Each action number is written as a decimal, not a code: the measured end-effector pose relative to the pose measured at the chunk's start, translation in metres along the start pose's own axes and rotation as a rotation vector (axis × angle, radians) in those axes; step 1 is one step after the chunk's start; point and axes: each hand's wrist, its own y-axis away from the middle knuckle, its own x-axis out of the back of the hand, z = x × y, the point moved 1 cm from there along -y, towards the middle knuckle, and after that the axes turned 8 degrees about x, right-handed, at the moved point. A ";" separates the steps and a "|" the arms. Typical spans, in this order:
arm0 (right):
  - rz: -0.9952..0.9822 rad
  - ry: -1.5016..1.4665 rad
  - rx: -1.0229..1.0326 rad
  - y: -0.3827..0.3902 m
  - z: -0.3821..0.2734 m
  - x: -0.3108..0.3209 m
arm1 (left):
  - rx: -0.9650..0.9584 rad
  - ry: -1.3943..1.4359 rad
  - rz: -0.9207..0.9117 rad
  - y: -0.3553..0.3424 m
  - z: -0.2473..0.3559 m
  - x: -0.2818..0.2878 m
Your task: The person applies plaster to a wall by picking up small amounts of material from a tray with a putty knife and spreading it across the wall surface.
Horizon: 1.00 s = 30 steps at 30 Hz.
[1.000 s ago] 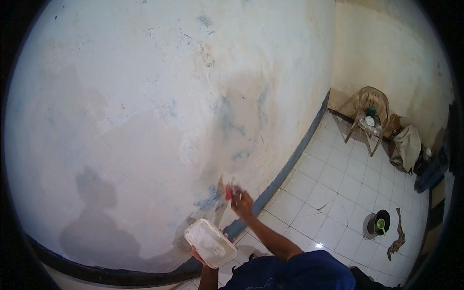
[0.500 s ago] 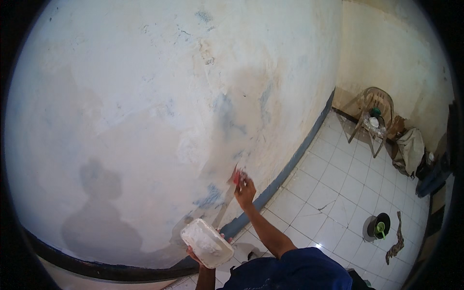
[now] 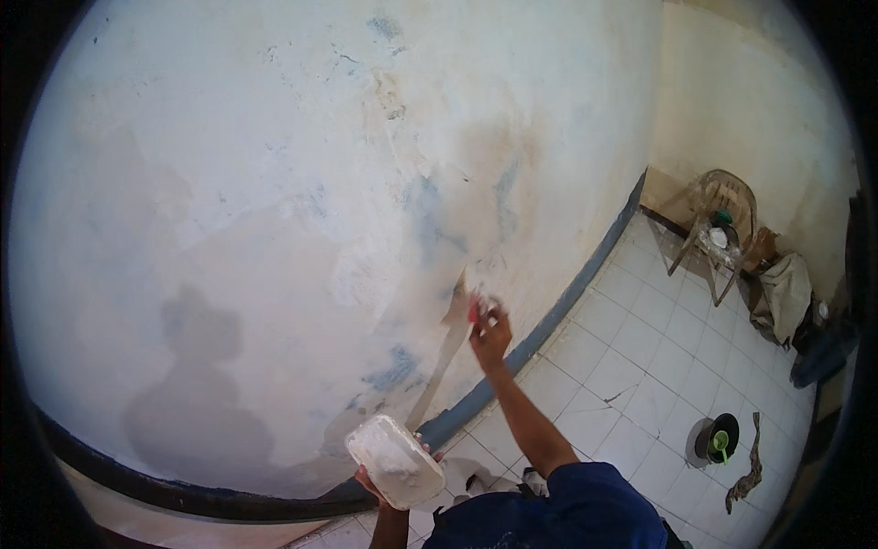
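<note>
My right hand [image 3: 492, 339] is closed around a red putty knife [image 3: 473, 308], held at the patchy white wall [image 3: 302, 247]; whether the blade touches the surface is hard to make out. Bluish and brownish stains show on the plaster around it. Lower down, my left hand [image 3: 368, 481] grips a white rectangular plastic tub [image 3: 396, 460] by its sides, fingers curled round the far edge. White paste lies inside the tub, which is tilted slightly.
A blue-grey skirting band [image 3: 549, 343] runs along the wall's foot. On the white tiled floor [image 3: 631, 366] to the right stand a dark bucket with a green dipper [image 3: 722, 443], a twisted rag [image 3: 752, 467], a plastic chair [image 3: 727, 220] with things on it, and a pale sack [image 3: 784, 291].
My right hand has moved up and to the right along the wall with the putty knife. The tub in my left hand stays almost in place. The view has shifted slightly.
</note>
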 end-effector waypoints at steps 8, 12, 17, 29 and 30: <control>-0.140 -0.132 0.077 0.089 -0.037 0.028 | -0.039 0.009 0.063 0.002 0.002 0.000; 0.074 -0.177 -0.032 0.008 -0.039 0.018 | -0.046 -0.006 0.080 0.004 0.002 0.001; -0.034 -0.103 0.126 0.033 -0.053 -0.004 | -0.025 -0.088 0.100 0.000 0.000 -0.005; -0.263 -0.815 -0.476 0.040 -0.068 0.134 | -0.169 -0.198 0.281 0.007 -0.004 0.037; -0.301 -1.053 -0.920 0.023 -0.067 0.151 | -0.138 -0.184 0.296 0.000 -0.011 0.029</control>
